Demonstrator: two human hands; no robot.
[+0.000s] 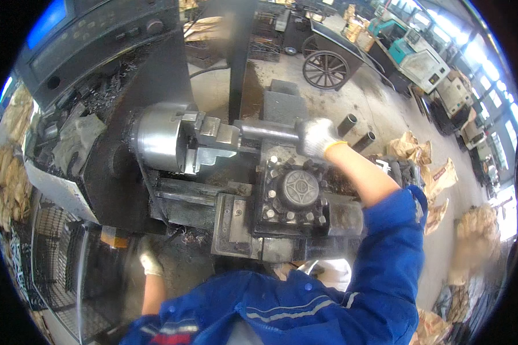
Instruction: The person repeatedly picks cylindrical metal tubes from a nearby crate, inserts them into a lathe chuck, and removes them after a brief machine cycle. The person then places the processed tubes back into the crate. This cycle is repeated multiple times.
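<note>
My right hand (317,137), in a white knit glove with a yellow cuff, is closed around the end of a round metal bar (270,130). The bar's other end meets the stepped jaws (216,131) of a lathe chuck (159,140); whether they clamp it I cannot tell. Below my right hand sits the square tool post (300,189), with several bolts around its round cap. My left hand (150,262), also gloved, is low beside the machine's front, near an orange-yellow block (114,238). Its fingers are blurred in shadow, and I see nothing held there.
A control panel (103,34) with a lit screen overhangs the upper left. Grey rag-like cloth (75,136) lies on the headstock. Two metal tubes (356,133) stand on the floor beyond the lathe. Farther off are a wheeled cart (328,64) and other machines (418,60).
</note>
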